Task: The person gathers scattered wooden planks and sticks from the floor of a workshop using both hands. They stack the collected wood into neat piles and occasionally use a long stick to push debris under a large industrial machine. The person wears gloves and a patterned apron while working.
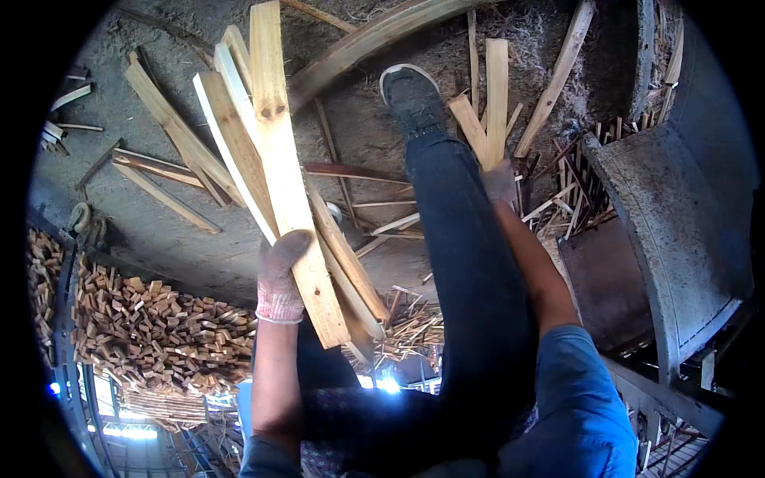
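Note:
My left hand [279,279], in a soiled light work glove, is closed around a bundle of wooden boards [277,135]. The pale board on top has a dark knot, and its thumb side faces me; more boards lie slanted beneath it. On the far side of my right leg [470,239], my right hand [500,183], also gloved, grips the near end of a couple of pale wooden slats [496,95]. Most of its fingers are hidden by the slats and the leg.
Loose wood strips [171,119] litter the dusty ground. A curved timber [374,36] lies beyond my shoe [410,99]. At left rises a large stack of cut wood [159,331]. A bent metal sheet [677,215] stands at right beside thin scrap sticks [578,179].

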### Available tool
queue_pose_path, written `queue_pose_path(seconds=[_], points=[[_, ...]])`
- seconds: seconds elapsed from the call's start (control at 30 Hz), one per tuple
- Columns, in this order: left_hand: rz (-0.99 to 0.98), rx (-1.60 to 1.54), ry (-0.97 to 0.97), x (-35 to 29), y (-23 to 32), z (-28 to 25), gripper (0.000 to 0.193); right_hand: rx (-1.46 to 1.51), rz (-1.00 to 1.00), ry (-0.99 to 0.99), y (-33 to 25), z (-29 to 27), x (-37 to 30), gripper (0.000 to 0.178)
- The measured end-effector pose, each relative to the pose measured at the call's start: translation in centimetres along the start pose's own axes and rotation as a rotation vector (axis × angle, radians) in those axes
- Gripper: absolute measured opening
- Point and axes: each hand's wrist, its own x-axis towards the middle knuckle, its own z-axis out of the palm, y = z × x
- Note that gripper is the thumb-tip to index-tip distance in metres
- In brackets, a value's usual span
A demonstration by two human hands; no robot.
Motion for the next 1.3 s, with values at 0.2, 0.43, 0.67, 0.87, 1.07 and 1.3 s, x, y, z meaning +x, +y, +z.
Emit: queue_pose_path(seconds=[0.2, 0.43, 0.67, 0.87, 1.07, 1.3], points=[[-0.066, -0.094, -0.094, 1.5, -1.2, -2.7, 0.057, 0.102, 0.000, 0.002, -1.5, -7.9, -0.5, 0.054], [0.010, -0.065, 0.082, 2.1, -2.7, -3.8, 0.056, 0.214, -0.414, 0.233, -8.6, -21.1, 0.0, 0.056], [-0.034, -0.262, 0.082, 0.4, -3.7, -2.1, 0.054, -0.351, -0.478, 0.397, -26.8, -33.3, 23.7, 0.056], [0.095, 0.011, 0.101, -0.2, -3.9, 0.6, 0.063, -0.496, -0.471, 0.284, -26.9, -35.1, 35.5, 0.073], [0.277, -0.059, -0.029, 0.3, -5.3, 1.8, 0.077, -0.018, -0.691, 0.006, -20.4, -29.5, 28.0, 0.063], [0.268, -0.159, -0.020, -0.1, -2.9, 2.9, 0.064, 0.369, -0.291, -0.774, -25.6, -28.7, -5.2, 0.057]])
